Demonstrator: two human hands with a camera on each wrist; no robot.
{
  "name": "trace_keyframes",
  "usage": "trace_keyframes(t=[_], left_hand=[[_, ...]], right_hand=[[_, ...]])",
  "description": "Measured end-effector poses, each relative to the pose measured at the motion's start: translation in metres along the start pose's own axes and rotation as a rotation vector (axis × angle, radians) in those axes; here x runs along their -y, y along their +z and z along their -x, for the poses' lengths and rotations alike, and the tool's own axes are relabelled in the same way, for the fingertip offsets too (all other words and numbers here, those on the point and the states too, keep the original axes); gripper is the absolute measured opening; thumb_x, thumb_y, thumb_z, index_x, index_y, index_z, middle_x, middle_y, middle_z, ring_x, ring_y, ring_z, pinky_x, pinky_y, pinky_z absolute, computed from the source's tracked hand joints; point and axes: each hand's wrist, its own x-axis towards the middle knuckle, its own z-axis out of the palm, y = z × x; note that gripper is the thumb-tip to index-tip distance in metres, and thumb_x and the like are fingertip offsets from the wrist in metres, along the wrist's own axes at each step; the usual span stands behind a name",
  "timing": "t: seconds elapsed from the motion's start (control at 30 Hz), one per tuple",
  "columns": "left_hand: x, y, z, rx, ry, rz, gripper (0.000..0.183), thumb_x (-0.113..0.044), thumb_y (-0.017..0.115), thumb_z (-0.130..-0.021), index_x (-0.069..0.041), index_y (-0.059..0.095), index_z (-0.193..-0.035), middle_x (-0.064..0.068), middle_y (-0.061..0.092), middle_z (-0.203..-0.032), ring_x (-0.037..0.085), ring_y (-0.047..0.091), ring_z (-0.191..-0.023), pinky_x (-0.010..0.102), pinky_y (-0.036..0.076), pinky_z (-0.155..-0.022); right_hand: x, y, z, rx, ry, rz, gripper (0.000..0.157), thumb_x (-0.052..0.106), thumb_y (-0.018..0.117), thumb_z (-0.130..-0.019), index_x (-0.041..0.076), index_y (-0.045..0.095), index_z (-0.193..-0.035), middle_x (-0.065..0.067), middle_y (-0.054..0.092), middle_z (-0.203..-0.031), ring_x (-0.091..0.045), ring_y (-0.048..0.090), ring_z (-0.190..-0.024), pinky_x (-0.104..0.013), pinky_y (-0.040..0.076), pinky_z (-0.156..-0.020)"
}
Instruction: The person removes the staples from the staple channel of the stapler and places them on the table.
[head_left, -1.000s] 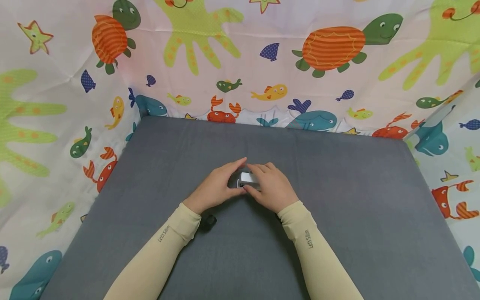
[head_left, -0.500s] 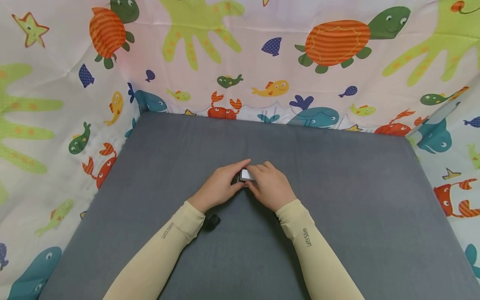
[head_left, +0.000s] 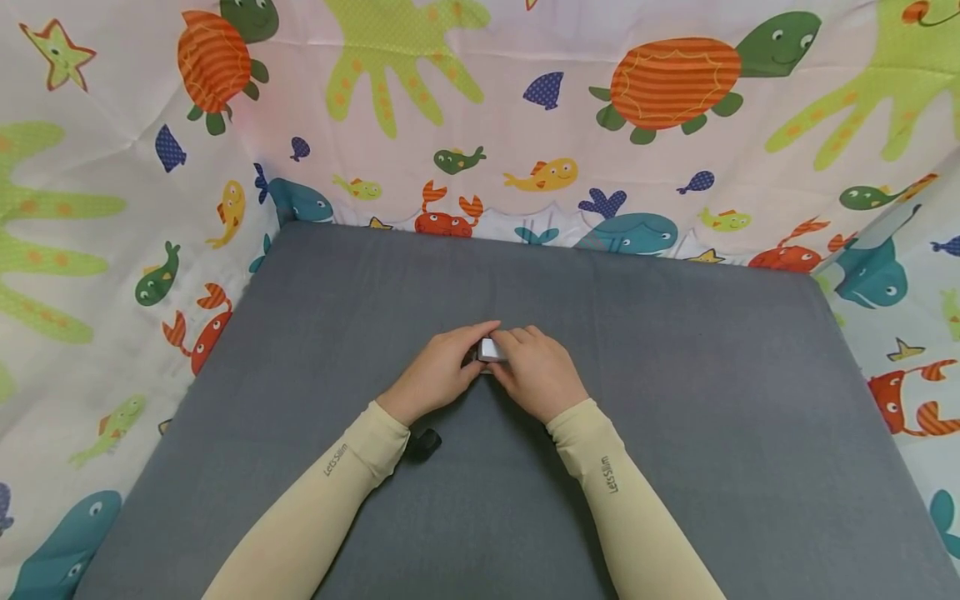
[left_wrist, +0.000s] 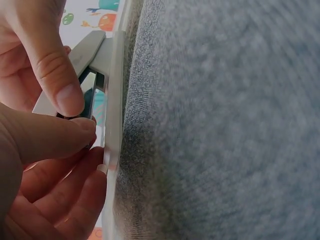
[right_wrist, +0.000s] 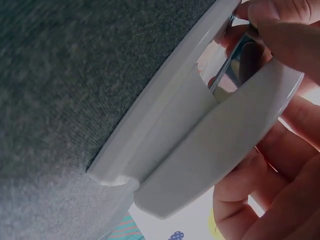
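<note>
A light grey stapler [head_left: 492, 350] stands on the dark grey surface, with both hands around it. In the right wrist view, the upper arm of the stapler [right_wrist: 210, 145] is raised away from its base, and a thin metal strip shows in the gap. My right hand [head_left: 542, 375] holds the upper arm, its thumb near the front end. My left hand [head_left: 435, 377] is at that front end, where its thumb [left_wrist: 70, 131] and fingers pinch the dark inner part beside the right thumb [left_wrist: 69, 97]. The fingers hide exactly what they touch inside.
A small black object [head_left: 424, 445] is beside the left wrist. The grey surface [head_left: 712, 400] runs back to a white curtain [head_left: 495, 125] printed with sea animals, which also hangs at the left and right sides.
The left thumb and fingers have closed in on the stapler's front end, narrowing the gap between the hands. The stapler's front has turned slightly, and the head view has shifted a little.
</note>
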Motion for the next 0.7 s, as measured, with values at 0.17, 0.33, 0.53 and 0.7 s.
trace_keyframes(t=[0.17,0.33,0.53,0.7], left_hand=[[0.0002,-0.0008,0.0006,0.009,-0.005,-0.009,0.058,-0.013,0.067,-0.097,-0.014,0.047,-0.152,0.003,0.058,-0.146,0.017,0.059,-0.13,0.034,0.05,-0.105],[0.0003,0.0008,0.0022,0.014,-0.015,0.004,0.06,-0.011,0.067,-0.097,-0.015,0.045,-0.153,0.003,0.058,-0.145,0.016,0.061,-0.126,0.034,0.052,-0.102],[0.0003,0.0004,0.0018,0.001,-0.025,0.0,0.061,-0.013,0.066,-0.098,-0.015,0.044,-0.154,0.003,0.06,-0.143,0.015,0.064,-0.119,0.034,0.054,-0.097],[0.0001,-0.0002,0.0011,-0.006,-0.027,-0.008,0.06,-0.013,0.066,-0.098,-0.015,0.045,-0.153,0.003,0.067,-0.131,0.012,0.066,-0.099,0.032,0.056,-0.086]], right_hand=[[0.0008,0.001,-0.0008,-0.01,-0.002,0.004,0.033,0.029,0.075,-0.093,0.009,0.069,-0.119,-0.007,0.072,-0.106,-0.025,0.067,-0.094,-0.042,0.057,-0.082],[0.0014,-0.0003,0.0009,0.004,0.003,0.0,0.032,0.027,0.075,-0.093,0.009,0.069,-0.118,-0.007,0.073,-0.106,-0.024,0.067,-0.093,-0.042,0.058,-0.081],[-0.0003,-0.002,0.0001,0.021,0.016,-0.021,0.032,0.027,0.074,-0.093,0.009,0.068,-0.118,-0.007,0.072,-0.107,-0.024,0.066,-0.094,-0.041,0.057,-0.085],[-0.0011,-0.0031,0.0002,0.025,0.028,-0.042,0.032,0.027,0.074,-0.093,0.009,0.067,-0.119,-0.008,0.071,-0.108,-0.024,0.065,-0.094,-0.041,0.057,-0.085]])
